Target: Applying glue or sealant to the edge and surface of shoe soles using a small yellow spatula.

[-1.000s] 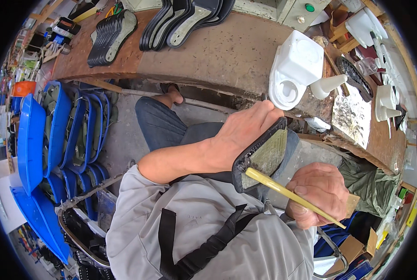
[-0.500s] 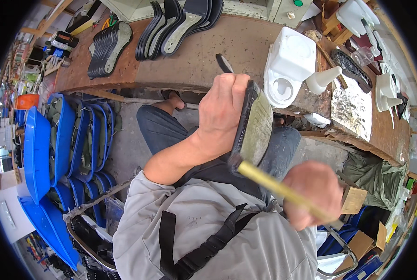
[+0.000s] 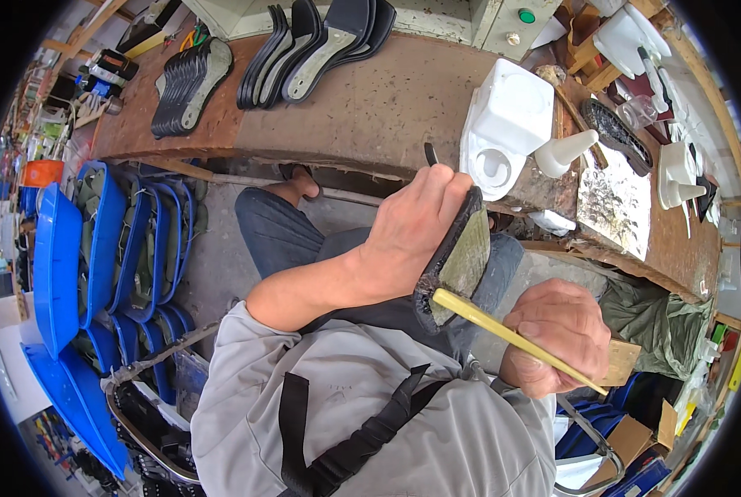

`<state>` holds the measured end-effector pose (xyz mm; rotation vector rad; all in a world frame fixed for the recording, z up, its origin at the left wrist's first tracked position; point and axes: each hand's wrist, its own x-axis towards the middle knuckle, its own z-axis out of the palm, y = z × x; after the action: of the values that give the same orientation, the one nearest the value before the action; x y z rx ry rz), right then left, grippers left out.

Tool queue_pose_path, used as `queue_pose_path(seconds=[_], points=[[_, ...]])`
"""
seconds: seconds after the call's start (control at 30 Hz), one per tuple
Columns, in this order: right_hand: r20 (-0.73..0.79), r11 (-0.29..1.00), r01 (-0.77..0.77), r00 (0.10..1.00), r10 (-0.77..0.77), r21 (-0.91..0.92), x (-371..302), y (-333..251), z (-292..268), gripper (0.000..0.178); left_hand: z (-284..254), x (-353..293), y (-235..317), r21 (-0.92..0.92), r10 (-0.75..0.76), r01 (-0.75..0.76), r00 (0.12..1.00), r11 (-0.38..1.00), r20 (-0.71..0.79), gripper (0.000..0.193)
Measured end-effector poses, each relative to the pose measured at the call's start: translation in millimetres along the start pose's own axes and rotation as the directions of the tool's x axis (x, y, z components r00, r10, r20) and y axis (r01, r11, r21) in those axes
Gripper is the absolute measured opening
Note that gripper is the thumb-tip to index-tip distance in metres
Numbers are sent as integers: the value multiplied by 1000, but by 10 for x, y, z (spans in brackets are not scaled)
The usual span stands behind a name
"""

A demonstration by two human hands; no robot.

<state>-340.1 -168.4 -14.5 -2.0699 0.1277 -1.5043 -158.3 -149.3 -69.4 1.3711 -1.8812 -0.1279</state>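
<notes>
My left hand (image 3: 416,222) is wrapped round a black shoe sole (image 3: 468,248), held tilted above my lap. Its greenish-grey inner face is turned to the right, and a black rim runs around it. Between the fingers of my right hand (image 3: 562,333) is a flat yellow stick-like brush (image 3: 503,328). The tip of the brush lies on the sole's inner face, close to its near end; I cannot make out any bristles. My left fingers hide the sole's far side, though a thin dark end sticks out beyond them.
Stacked insoles (image 3: 192,91) and dark sole-shaped pieces (image 3: 316,58) lie on the brown workbench (image 3: 370,99). Right of them stand a white plastic container (image 3: 511,108) and a white cone nozzle (image 3: 567,153). Another black sole (image 3: 615,137) is farther right. Blue trays (image 3: 60,265) stand at left.
My left hand and the sole have shifted slightly nearer and to the right. The brush tip has moved from the sole's near corner onto its inner face. My right hand is no longer blurred.
</notes>
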Motion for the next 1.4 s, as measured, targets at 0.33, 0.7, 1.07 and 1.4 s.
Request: queue_pose_path(seconds=[0.33,0.7,1.07,1.4], points=[[91,986,136,985,-145,91,-36,118,-131,20,-84,-2,73,-231,3,61,963,971,268,51],[-106,928,-304,937,332,217,-42,24,-152,18,-57,79,35,-47,-33,38,994,998,100,52],[74,985,171,982,-171,5,34,-51,2,11,185,-33,-170,-826,-126,343,939,448,321,53],[129,959,248,955,-265,138,-8,-7,-91,15,190,-74,-32,-851,-227,493,863,182,451,42]])
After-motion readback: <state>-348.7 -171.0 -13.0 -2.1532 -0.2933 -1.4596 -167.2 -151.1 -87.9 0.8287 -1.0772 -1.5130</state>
